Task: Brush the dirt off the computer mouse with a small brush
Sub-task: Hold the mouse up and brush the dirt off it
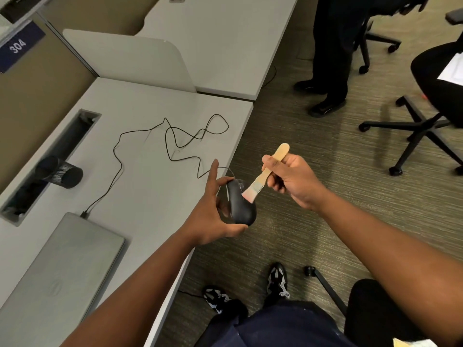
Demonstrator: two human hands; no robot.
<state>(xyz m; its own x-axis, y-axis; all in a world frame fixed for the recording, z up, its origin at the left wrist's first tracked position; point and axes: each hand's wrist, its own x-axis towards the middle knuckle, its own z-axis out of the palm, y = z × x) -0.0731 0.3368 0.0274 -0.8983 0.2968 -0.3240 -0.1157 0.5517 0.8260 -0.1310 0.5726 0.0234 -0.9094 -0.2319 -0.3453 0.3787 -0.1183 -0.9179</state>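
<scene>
Two hands: left hand grips mouse, right hand brush.

Closed laptop on desk; black mesh cup near cable slot.

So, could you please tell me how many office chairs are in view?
3, at least partly: one chair base at right, another behind the standing person at top right, and a chair at bottom right. Others may be out of frame.
</scene>
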